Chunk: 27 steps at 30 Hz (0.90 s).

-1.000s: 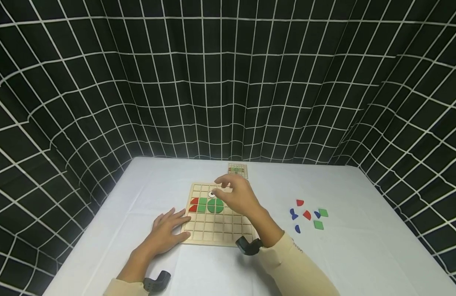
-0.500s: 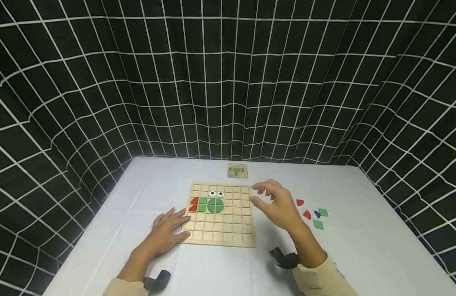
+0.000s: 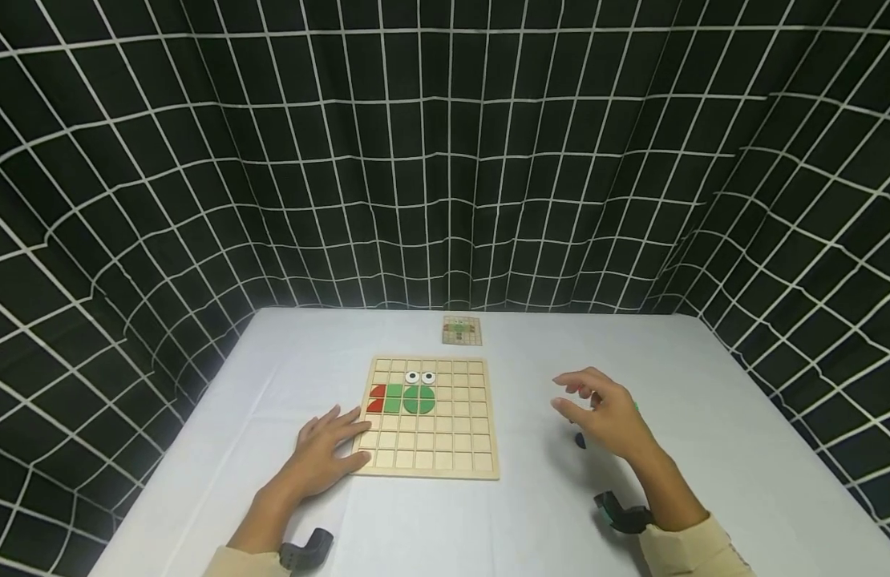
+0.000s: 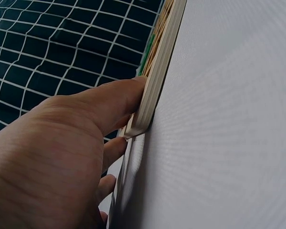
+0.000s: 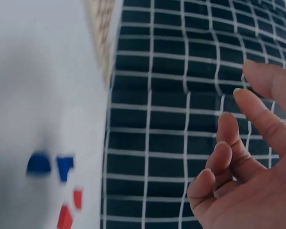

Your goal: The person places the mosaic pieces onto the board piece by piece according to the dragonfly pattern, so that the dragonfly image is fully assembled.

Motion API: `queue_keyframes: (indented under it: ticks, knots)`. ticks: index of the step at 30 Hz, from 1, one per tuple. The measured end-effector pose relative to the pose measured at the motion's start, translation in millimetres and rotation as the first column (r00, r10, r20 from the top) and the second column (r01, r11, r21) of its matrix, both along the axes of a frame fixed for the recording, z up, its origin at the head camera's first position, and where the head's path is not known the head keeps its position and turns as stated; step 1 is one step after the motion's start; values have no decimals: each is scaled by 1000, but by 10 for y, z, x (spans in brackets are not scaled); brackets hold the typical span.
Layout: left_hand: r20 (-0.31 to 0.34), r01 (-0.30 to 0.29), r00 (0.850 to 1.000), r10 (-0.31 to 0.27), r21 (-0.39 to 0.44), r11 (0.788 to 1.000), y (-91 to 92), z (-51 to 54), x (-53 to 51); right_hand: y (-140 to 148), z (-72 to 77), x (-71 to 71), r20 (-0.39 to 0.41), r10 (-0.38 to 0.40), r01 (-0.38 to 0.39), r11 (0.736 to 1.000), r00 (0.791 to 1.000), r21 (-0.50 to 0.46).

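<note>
My left hand (image 3: 325,453) rests at the left edge of a square wooden grid board (image 3: 445,445), its thumb and a fingertip touching the frame. In the left wrist view the thumb (image 4: 117,98) lies against the board's rim. On the board sit red curved pieces (image 3: 376,399), green squares (image 3: 393,399), a green circle of quarter pieces (image 3: 419,399) and two white eye discs (image 3: 420,377). My right hand (image 3: 607,413) hovers right of the board, thumb and fingers apart and nothing between them. It hides most of the loose pieces below; a blue piece (image 3: 580,440) shows.
A small card (image 3: 462,330) with a picture on a grid lies behind the board. Blurred blue (image 5: 38,163) and red pieces (image 5: 65,217) lie on the white cloth in the right wrist view. A black curtain with white grid lines (image 3: 445,160) surrounds the table.
My right hand has moved right, from over the board to above the loose pieces, uncovering both eye discs and the card. My left hand has stayed at the board's edge.
</note>
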State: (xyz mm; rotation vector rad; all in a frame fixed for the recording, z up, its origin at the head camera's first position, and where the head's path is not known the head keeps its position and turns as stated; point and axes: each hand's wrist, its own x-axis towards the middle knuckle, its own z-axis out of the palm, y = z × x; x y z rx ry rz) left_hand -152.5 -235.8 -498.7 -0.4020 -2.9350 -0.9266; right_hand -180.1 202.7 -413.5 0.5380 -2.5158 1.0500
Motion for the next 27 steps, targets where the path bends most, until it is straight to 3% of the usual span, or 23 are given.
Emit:
queue_keyframes:
  ticks: [6,10,15,19,27]
  knots:
    - [-22,-1,1000,1,4,1000,-6,-26,3,350,-91,-36,61,-4,1,999,998,54]
    - [-8,-9,1000,9,-2,1000,3,-14,5,607,-165,-40,163,-43,27,995,986,97]
    - [-5,-12,1000,12,0,1000,11,2,8,865,-229,-25,338,-113,70,988,934,138]
    - [-6,-7,1000,7,0,1000,10,-2,7,1025,-280,-29,427,-130,62,984,895,169]
    - [9,3,1000,-3,-4,1000,5,30,16,1136,-442,-73,491,-169,48,967,855,250]
